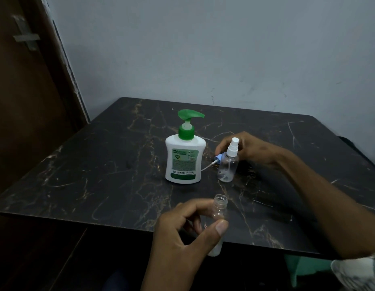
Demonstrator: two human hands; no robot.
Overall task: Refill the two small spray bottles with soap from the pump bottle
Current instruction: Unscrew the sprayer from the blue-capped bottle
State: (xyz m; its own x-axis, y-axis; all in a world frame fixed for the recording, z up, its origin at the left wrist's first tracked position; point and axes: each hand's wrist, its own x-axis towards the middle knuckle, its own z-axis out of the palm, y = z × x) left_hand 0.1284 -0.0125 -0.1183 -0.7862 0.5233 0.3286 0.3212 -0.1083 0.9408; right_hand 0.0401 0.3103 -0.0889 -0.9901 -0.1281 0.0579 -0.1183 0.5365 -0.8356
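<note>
Dark marble table (pixel 98 164); left fingers (pixel 221 226) grip uncapped spray bottle (pixel 219 208).

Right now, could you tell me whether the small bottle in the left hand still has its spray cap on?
No, the small bottle in the left hand shows an open threaded neck.

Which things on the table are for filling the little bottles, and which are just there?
For the job:
- pump bottle of soap
- open spray bottle, held in the left hand
- capped spray bottle, standing
- blue sprayer top with its tube, at the right hand

Just there:
- dark marble table
- brown door
</note>
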